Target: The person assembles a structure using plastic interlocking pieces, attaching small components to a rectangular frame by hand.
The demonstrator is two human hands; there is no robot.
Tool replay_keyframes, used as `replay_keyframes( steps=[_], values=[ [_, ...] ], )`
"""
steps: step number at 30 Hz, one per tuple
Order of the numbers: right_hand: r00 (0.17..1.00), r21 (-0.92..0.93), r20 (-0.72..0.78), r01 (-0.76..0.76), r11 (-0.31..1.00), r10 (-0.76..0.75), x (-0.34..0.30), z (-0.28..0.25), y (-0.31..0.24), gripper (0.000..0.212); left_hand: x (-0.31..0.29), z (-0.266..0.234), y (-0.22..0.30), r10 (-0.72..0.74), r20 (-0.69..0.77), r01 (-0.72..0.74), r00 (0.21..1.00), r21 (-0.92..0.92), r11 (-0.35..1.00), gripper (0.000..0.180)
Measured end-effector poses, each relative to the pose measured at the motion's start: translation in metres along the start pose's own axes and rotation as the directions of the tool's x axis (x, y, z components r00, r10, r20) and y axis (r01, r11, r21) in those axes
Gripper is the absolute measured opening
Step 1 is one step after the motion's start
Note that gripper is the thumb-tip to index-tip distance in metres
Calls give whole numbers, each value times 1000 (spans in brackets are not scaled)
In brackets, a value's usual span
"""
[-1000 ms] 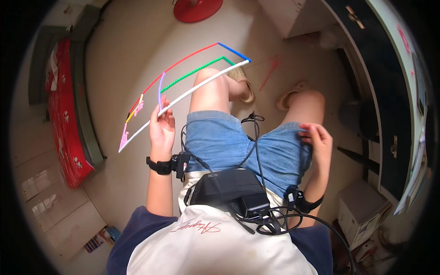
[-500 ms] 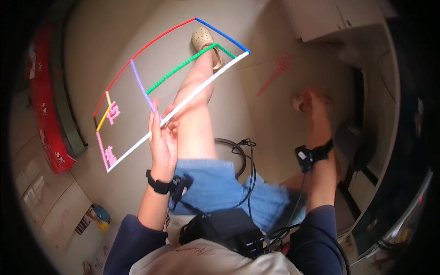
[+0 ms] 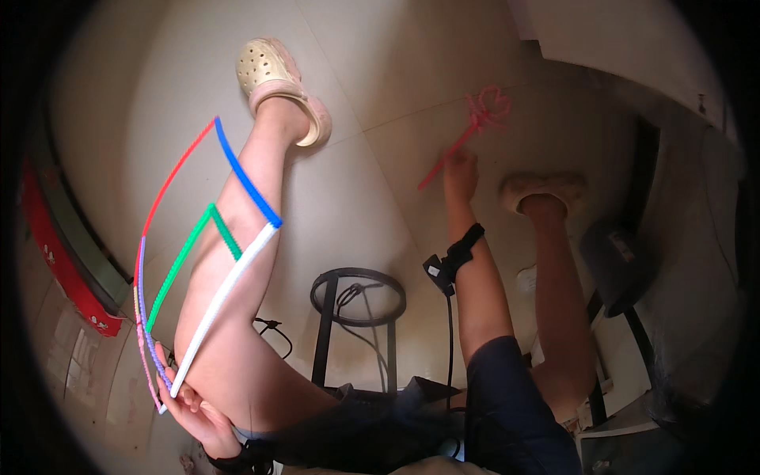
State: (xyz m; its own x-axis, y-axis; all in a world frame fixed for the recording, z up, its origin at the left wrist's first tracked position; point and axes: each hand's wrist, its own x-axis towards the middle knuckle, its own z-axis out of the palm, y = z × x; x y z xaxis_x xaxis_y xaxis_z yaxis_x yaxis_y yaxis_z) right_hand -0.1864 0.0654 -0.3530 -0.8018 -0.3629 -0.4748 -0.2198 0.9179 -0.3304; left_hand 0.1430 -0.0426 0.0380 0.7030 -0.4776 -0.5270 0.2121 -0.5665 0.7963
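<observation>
On the left I hold a frame of bent pipe cleaners by its lower corner, tilted and seen nearly edge-on. Its sides are red, blue and white, with green and purple pieces inside. My left hand closes its fingers around the white and purple lengths beside my thigh. Down near the floor, a pink pipe-cleaner flower has a long straight stem. The fingers of my right hand are curled in against that stem, below the flower head; the fingertips are partly hidden.
A round-topped black stool frame with cables stands between my legs. My cream clogs rest on the tiled floor. At the right is a dark bin, with a white cabinet beyond. A red strip lies far left.
My right hand has moved left from beside the right clog to the pink flower's stem. The pipe-cleaner frame has swung down and left in my left hand. My view has leaned forward.
</observation>
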Motion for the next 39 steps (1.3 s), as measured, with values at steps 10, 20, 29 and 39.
replay_keyframes(
  steps=[10,20,29,39],
  values=[
    [994,115,-70,-80,990,88,15,17,-17,36,4,2,9,-98,0,98,995,11,995,52],
    [977,561,210,-150,814,35,16,-13,-38,23,16,3,-20,-171,345,242,923,-175,954,53],
    [720,731,528,-115,673,-450,-18,-142,-64,19,58,24,-104,-157,779,553,607,-272,788,47],
    [727,848,210,197,491,-654,-101,-269,-96,15,100,110,-168,-53,927,730,371,-256,633,28]
  ],
)
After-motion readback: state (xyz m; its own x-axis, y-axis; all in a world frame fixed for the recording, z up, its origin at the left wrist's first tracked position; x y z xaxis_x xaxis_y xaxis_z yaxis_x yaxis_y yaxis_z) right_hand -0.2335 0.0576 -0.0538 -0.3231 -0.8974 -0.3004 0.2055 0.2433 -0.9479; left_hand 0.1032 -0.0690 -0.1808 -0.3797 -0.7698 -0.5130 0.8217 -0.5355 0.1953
